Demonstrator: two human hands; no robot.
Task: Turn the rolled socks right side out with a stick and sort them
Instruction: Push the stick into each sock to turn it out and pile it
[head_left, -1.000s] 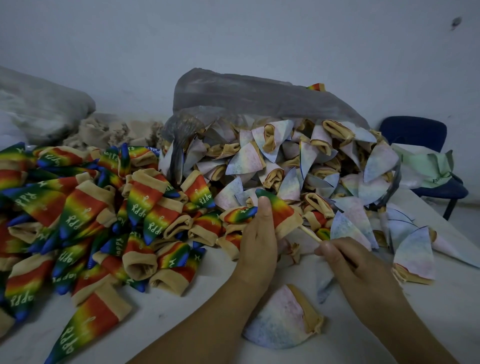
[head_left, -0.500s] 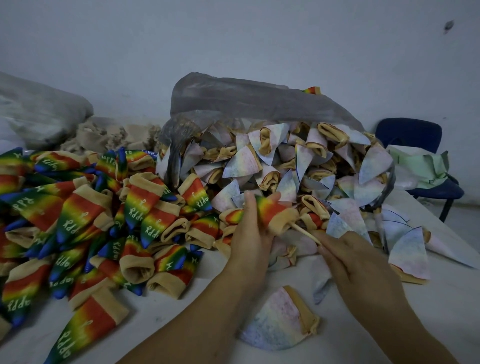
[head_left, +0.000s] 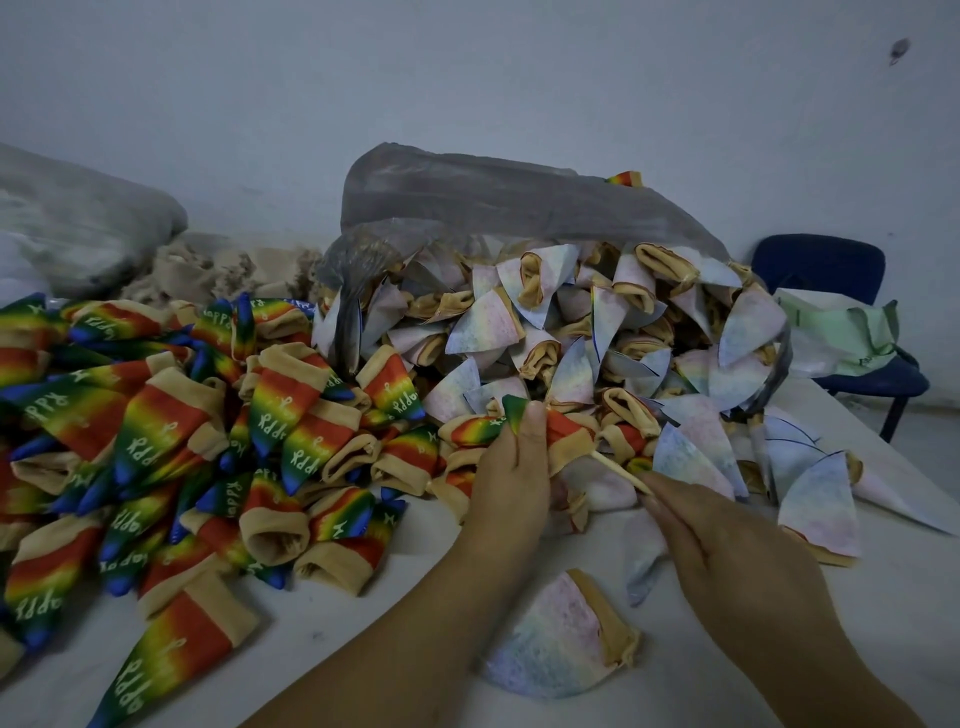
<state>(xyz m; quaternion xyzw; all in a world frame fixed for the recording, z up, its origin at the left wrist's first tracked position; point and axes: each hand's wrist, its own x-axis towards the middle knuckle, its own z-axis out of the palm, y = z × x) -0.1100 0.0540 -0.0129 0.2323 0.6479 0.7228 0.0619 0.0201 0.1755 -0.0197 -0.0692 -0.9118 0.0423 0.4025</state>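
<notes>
Left hand (head_left: 511, 483) still pinching rainbow sock (head_left: 567, 432), right hand (head_left: 727, 551) still pinching stick (head_left: 618, 470) at its cuff

A white table (head_left: 893, 613) carries a heap of rainbow socks (head_left: 156, 441) on its left and pale inside-out socks (head_left: 597, 338) spilling from a grey plastic bag (head_left: 519, 197) at its middle. One lone pale sock (head_left: 550, 644) lies near the front edge.
</notes>
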